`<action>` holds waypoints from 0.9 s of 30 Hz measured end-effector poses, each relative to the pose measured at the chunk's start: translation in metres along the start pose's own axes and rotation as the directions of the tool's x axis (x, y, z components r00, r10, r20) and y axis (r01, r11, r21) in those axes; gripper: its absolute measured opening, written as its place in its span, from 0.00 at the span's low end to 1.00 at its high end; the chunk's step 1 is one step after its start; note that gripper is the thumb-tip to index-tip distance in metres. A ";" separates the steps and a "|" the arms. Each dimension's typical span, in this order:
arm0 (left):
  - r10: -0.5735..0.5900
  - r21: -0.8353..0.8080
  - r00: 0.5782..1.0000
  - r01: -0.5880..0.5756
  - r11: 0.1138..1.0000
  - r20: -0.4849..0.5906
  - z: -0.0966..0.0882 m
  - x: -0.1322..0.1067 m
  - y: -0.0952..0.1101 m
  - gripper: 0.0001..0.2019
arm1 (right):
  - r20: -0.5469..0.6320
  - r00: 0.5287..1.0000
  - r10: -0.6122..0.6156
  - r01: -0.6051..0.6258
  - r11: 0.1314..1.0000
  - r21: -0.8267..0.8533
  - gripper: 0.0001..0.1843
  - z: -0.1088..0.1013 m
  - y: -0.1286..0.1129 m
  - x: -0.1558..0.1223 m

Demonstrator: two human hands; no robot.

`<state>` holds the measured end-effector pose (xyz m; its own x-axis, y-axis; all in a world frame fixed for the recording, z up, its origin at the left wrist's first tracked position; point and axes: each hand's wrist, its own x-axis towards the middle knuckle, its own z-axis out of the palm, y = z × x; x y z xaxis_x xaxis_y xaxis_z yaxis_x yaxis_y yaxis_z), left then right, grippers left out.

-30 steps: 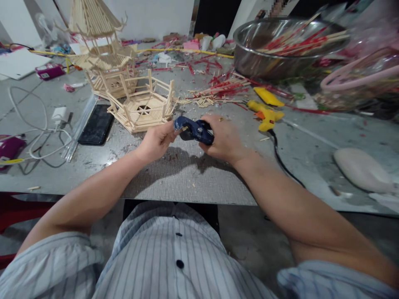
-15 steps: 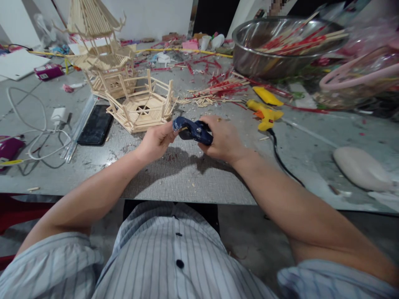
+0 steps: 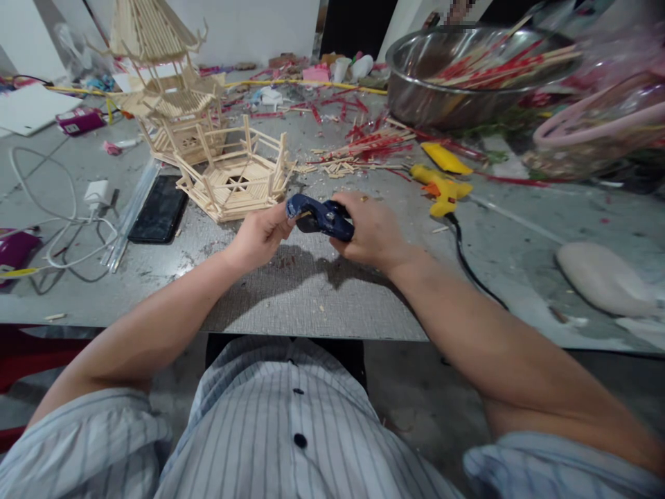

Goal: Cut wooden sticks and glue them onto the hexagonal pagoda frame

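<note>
Grey worktable (image 3: 322,298), two hands (image 3: 260,235) (image 3: 371,232), one blue cutter (image 3: 322,216)

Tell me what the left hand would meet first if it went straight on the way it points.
The blue cutter, held in the right hand: the fingertips of the left hand seem to touch its head. Nothing shows between them.

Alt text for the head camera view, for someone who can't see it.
The right hand grips a blue cutter above a grey table while the left hand pinches its front end. Behind are a stick pavilion model, a yellow glue gun and a steel bowl of sticks.
</note>
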<state>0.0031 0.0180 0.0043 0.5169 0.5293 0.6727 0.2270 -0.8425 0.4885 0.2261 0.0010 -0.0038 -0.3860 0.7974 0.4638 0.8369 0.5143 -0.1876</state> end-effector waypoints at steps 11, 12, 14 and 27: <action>0.025 0.005 0.999 -0.025 1.000 -0.023 0.001 0.001 0.001 0.20 | 0.031 0.999 0.043 -0.040 0.996 -0.077 0.24 -0.004 -0.004 0.000; 0.029 0.001 0.999 -0.029 1.000 -0.027 0.001 0.001 0.001 0.20 | 0.029 0.999 0.041 -0.038 0.996 -0.083 0.25 -0.004 -0.004 -0.001; 0.031 0.000 0.999 -0.032 1.000 -0.028 0.001 0.001 0.002 0.20 | 0.026 0.999 0.035 -0.033 0.995 -0.090 0.25 -0.004 -0.004 -0.001; -0.083 -0.052 0.996 0.082 0.995 -0.015 0.004 0.004 0.006 0.21 | -0.011 0.996 0.093 -0.094 0.989 -0.115 0.18 0.000 -0.003 0.003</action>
<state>0.0098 0.0142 0.0077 0.4834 0.5992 0.6382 0.2257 -0.7897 0.5705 0.2226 0.0015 -0.0018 -0.3023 0.8383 0.4536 0.9084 0.3976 -0.1293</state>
